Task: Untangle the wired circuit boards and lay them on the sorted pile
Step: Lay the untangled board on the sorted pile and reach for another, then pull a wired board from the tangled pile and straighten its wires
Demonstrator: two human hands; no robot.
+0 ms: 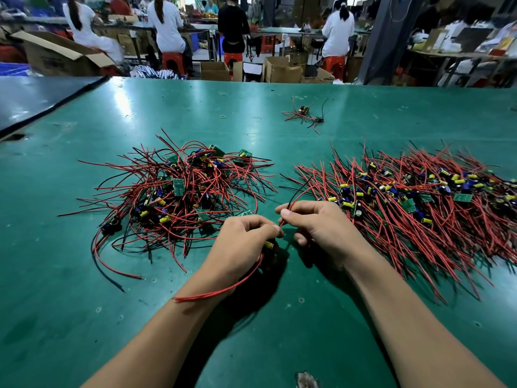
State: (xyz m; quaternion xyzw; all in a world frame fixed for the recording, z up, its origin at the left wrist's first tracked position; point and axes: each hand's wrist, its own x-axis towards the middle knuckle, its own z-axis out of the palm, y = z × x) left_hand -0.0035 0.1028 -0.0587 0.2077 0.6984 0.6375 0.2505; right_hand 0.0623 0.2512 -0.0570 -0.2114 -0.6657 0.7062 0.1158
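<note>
I see both hands low over green table [84,275], between two heaps. Left hand [246,236] grips wired board [269,244], only its yellow capacitor showing. Red wires [218,294] of it trail back across left wrist. Right hand [316,228] pinches red and black wire ends [291,204] between thumb and forefinger. Tangled pile [179,189] lies left of hands, wires in all directions. Sorted pile [419,203] lies just beside right hand, wires more parallel. Small separate cluster [305,114] farther back, rubber band [223,116] near it. Beyond table: seated workers [167,26], red stools [173,63], cardboard boxes [282,70].
</note>
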